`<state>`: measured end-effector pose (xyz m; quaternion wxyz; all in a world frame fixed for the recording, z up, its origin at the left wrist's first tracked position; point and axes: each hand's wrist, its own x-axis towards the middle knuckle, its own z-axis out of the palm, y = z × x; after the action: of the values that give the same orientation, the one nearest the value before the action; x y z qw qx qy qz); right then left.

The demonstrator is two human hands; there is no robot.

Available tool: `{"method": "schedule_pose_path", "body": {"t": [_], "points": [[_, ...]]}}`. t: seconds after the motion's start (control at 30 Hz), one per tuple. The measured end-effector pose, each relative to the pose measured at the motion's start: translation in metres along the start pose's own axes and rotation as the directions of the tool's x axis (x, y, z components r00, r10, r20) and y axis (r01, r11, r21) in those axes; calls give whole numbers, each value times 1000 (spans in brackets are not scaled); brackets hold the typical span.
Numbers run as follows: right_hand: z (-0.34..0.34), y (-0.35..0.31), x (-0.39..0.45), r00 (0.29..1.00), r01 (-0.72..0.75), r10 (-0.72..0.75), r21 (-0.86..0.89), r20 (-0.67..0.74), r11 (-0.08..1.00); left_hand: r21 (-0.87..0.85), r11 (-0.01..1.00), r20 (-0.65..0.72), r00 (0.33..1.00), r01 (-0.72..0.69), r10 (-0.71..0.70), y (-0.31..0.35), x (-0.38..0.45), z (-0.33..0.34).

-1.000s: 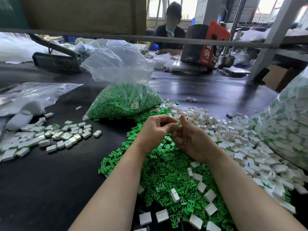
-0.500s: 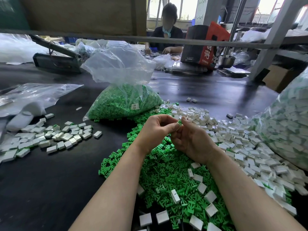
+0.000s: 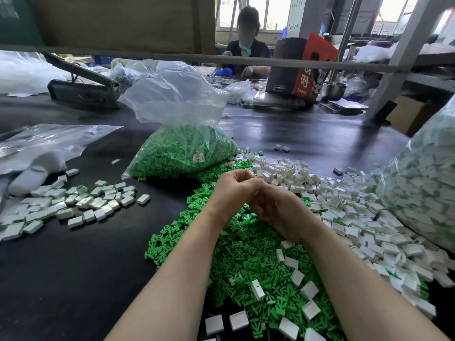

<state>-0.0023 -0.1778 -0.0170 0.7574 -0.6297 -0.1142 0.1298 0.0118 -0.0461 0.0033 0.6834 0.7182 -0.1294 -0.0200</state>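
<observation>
Assembly barely begun, by my reckoning

I kept my left hand point(image 3: 231, 193) and right hand point(image 3: 280, 214) curled together above the loose green plastic clips point(image 3: 246, 257) (anything pinched was hidden); few seemingly finished white-and-green blocks point(image 3: 81, 203) lay left, many bare white plastic housings point(image 3: 344, 207) right

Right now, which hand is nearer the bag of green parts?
Left. The left hand is just before that bag; the right hand is farther right, near white pieces.
</observation>
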Motion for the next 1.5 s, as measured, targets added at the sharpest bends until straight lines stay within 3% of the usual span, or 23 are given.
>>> {"method": "schedule_pose_path", "body": {"t": [0.67, 0.87, 1.0, 1.1, 1.17, 1.33, 1.43, 1.5], "points": [[-1, 3, 2, 998, 0, 0, 5, -62, 1000, -42, 999, 16, 1000, 15, -14, 3, -4, 6], [1, -1, 3, 999, 2, -5, -54, -53, 999, 52, 999, -62, 998, -15, 19, 9, 1, -4], [-8, -6, -1, 998, 25, -32, -153, -47, 988, 284, 958, -188, 982, 39, 16, 12, 6, -49], [-12, -12, -2, 987, 54, -82, -197, -136, 979, 573, 789, -413, 910, 223, 43, 5, 2, -95], [-14, -15, -1, 964, 68, -126, -242, -232, 968, 661, 648, -540, 840, 380, 59, -6, -5, -120], [-22, -20, -1, 902, 9, -247, -556, -354, 831, 593, 483, -751, 659, 644, 45, -22, -17, -147], [-25, -20, -1, 872, -30, -307, -666, -383, 745, 572, 458, -785, 615, 680, 68, -23, -20, -147], [-27, -19, -1, 851, -87, -356, -773, -386, 628, 576, 423, -790, 610, 699, 67, -23, -20, -146]]}}
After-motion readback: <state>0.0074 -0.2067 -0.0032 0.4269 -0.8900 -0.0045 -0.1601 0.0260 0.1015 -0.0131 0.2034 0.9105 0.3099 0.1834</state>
